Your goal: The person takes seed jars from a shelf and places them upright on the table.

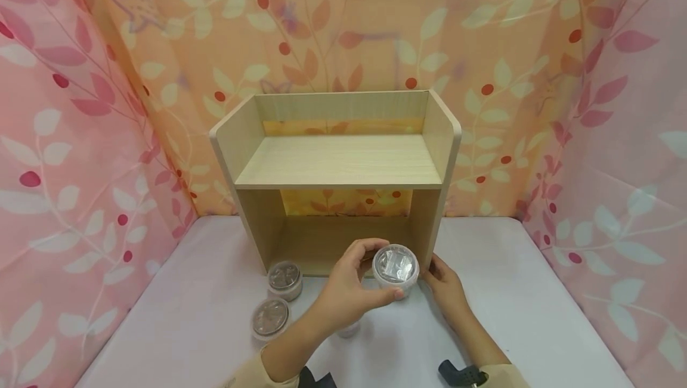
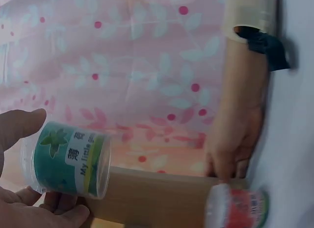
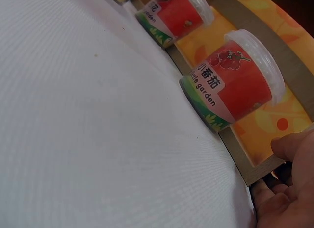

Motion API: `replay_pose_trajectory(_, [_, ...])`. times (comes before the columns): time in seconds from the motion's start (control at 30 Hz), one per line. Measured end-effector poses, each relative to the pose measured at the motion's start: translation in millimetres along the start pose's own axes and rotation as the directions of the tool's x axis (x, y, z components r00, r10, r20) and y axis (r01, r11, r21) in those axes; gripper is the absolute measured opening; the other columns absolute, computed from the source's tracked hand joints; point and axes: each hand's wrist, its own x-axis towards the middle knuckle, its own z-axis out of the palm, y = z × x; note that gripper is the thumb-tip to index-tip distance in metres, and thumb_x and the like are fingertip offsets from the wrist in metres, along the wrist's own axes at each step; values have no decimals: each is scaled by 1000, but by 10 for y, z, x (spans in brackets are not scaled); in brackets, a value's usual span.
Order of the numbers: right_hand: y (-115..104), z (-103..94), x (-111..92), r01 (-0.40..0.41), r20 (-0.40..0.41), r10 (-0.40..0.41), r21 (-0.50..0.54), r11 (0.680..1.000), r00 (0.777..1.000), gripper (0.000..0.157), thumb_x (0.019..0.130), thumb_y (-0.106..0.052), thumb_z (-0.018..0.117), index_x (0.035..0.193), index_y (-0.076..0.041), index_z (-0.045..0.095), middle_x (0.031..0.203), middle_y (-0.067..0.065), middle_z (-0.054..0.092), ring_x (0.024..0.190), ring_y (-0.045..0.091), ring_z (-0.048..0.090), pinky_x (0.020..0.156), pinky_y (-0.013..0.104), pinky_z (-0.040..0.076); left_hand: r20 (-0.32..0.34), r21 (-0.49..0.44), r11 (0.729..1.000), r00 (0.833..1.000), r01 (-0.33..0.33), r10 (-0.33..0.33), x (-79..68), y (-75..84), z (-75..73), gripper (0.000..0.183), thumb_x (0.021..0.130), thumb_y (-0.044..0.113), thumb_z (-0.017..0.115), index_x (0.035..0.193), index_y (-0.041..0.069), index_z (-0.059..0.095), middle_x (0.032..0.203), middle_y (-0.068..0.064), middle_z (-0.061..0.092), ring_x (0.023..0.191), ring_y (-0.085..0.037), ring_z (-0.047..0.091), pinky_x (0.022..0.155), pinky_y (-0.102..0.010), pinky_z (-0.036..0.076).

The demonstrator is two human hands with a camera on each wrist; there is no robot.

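Note:
In the head view my left hand grips a clear lidded plastic cup in front of the shelf's lower opening. A silvery packet shows through its lid. The left wrist view shows the cup's green label with a leaf picture, between thumb and fingers. My right hand holds the lower front corner of the wooden shelf unit; in the right wrist view its thumb and fingers lie around the side panel. A red-labelled cup with tomatoes stands on the table near it.
Two lidded cups, one nearer the shelf and one closer to me, stand at the left. Another cup is partly hidden by my left forearm. The white table is bordered by patterned curtains.

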Motion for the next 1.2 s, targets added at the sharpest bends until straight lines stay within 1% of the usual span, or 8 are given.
replay_pose_trajectory(0.13, [6, -9, 6, -6, 0, 6, -24, 1000, 1000, 63, 103, -25, 63, 158, -8, 37, 158, 19, 43, 147, 35, 41, 116, 41, 37, -18, 76, 996, 999, 35, -34, -51, -180, 128, 73, 76, 20, 93, 138, 18, 54, 136, 6, 54, 127, -13, 54, 112, -29, 45])
replay_pose_trajectory(0.27, [19, -12, 7, -11, 20, 11, -5, 1000, 1000, 63, 104, -24, 62, 159, -9, 35, 159, 19, 42, 147, 36, 40, 116, 45, 36, -35, 114, 989, 995, 95, -91, -86, -339, 241, 73, 75, 23, 93, 138, 19, 55, 134, 8, 54, 128, -13, 55, 114, -33, 44])
replay_pose_trajectory(0.37, [26, -3, 7, -7, 31, 7, 16, 1000, 1000, 64, 104, -24, 62, 159, -9, 35, 159, 19, 43, 147, 35, 41, 115, 38, 39, -57, 107, 984, 989, 140, -134, -104, -452, 301, 73, 74, 22, 93, 137, 17, 56, 134, 5, 55, 129, -17, 55, 114, -37, 45])
replay_pose_trajectory(0.43, [-8, 10, -4, -8, 35, 7, 35, 999, 999, 63, 104, -20, 62, 159, -6, 35, 158, 20, 42, 147, 35, 40, 111, 26, 42, -67, 90, 983, 986, 159, -153, -113, -518, 331, 72, 74, 20, 94, 136, 14, 57, 135, 2, 56, 130, -20, 55, 113, -38, 45])
replay_pose_trajectory(0.6, [-6, 26, -1, 1, 28, -2, 43, 999, 1000, 60, 104, -16, 61, 157, -3, 37, 157, 22, 42, 146, 36, 41, 100, 7, 40, -73, 85, 982, 984, 169, -163, -132, -650, 391, 72, 72, 18, 94, 134, 10, 58, 133, -1, 56, 129, -23, 56, 111, -35, 47])
replay_pose_trajectory(0.77, [43, 21, 4, 7, 14, -7, 24, 1000, 1000, 61, 104, -19, 62, 157, -4, 38, 157, 23, 42, 146, 36, 41, 99, 7, 41, -91, 144, 972, 980, 188, -176, -167, -762, 472, 72, 72, 16, 94, 132, 8, 57, 131, -4, 56, 127, -27, 57, 109, -41, 49])
replay_pose_trajectory(1.0, [19, 18, 1, 1, -13, -1, -5, 1000, 1000, 60, 103, -18, 64, 156, -3, 40, 156, 23, 43, 145, 36, 42, 98, 6, 41, -124, 256, 933, 966, 253, -228, -225, -892, 571, 74, 71, 17, 94, 133, 6, 55, 129, -6, 56, 123, -30, 56, 106, -45, 49])
replay_pose_trajectory(1.2, [-38, 9, -7, 2, -12, -2, -12, 1000, 1000, 59, 103, -18, 63, 155, -2, 40, 156, 24, 43, 146, 37, 40, 100, 8, 40, -99, 248, 926, 958, 286, -269, -257, -991, 630, 73, 73, 18, 93, 133, 7, 53, 128, -4, 54, 126, -31, 55, 111, -50, 44])
